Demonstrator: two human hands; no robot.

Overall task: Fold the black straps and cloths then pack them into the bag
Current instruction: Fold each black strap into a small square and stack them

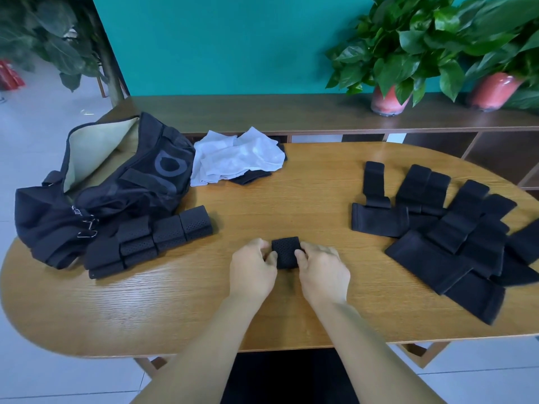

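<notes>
A small folded black perforated strap (285, 250) lies at the middle of the wooden table (291, 196). My left hand (252, 269) grips its left side and my right hand (322, 271) grips its right side, thumbs on top. Several folded perforated straps (163, 239) sit in a pile at the left, next to the open black bag (116, 182) with a beige lining. Several unfolded black straps and cloths (455, 237) are spread over the right side of the table.
Crumpled white cloths (236, 157) lie at the back over a dark piece. A wooden shelf (262, 112) behind the table carries two potted plants (390, 97). The table's front edge runs just under my forearms.
</notes>
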